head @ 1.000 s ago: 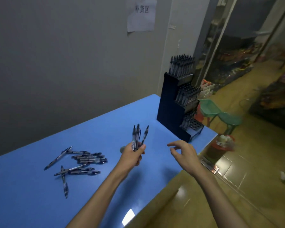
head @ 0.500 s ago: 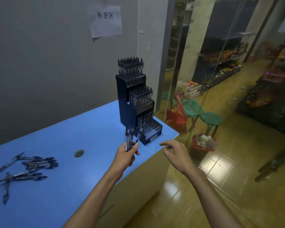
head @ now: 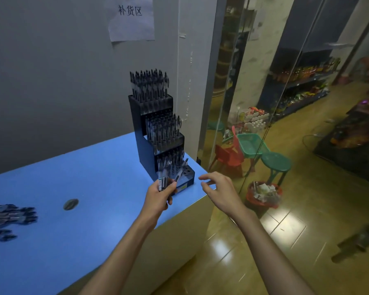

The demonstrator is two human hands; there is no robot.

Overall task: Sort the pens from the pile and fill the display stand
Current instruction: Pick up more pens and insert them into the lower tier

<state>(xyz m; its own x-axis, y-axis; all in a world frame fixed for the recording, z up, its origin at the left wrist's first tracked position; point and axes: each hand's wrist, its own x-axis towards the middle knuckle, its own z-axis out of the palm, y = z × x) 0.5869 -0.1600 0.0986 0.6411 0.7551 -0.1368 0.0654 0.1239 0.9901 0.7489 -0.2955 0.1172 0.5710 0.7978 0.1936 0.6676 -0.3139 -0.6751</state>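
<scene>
Blue table (head: 90, 171), near right corner just past the display stand (head: 158, 133); bare blue surface between stand and loose pile of pens (head: 9, 218) at far left, small dark disc (head: 70, 204) lying between. Glass partition and open floor to the right.

Left hand (head: 161, 193) curled round a small bunch of pens (head: 168, 177), tips up, right in front of the stand's lowest tier, part empty at its front. Right hand (head: 219, 191) over the table corner just beside the stand, fingers loosely spread, thumb and forefinger apart, holding nothing.

Compared with half a second ago: both hands closer to the lowest tier, stand larger in view, pile further toward the left edge.
</scene>
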